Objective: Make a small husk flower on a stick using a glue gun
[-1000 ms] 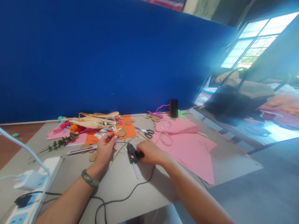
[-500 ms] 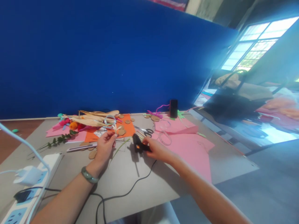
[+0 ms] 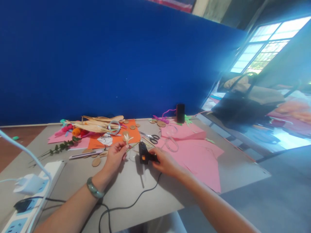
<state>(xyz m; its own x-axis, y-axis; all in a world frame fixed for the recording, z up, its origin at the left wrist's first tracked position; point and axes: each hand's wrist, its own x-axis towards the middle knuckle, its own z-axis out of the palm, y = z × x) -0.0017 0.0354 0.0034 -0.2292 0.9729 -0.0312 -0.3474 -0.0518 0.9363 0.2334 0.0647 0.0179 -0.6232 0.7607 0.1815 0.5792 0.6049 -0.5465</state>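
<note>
In my left hand (image 3: 115,157) a small pale flower (image 3: 128,138), which looks made of dried husk strips, is pinched between thumb and fingers. A thin green stem runs from the fingertips toward the right. My right hand (image 3: 163,160) is wrapped around the handle of a black hot glue gun (image 3: 143,153) with an orange trigger. Its nozzle points away from me, a little right of the flower and apart from it. A clear glue stick sticks out of the gun's rear. Scissors (image 3: 153,139) with black handles lie just beyond the gun.
A power strip (image 3: 52,171) with a white charger and cables is at left. Behind my left hand are a utility knife (image 3: 85,154), wooden discs (image 3: 96,161), a leafy sprig (image 3: 63,145) and dried husks (image 3: 97,124). Pink paper (image 3: 194,155) and a phone (image 3: 180,113) lie right.
My left hand has moved right with the flower, closer to the glue gun. The gun has turned so its nozzle points more directly away from me.
</note>
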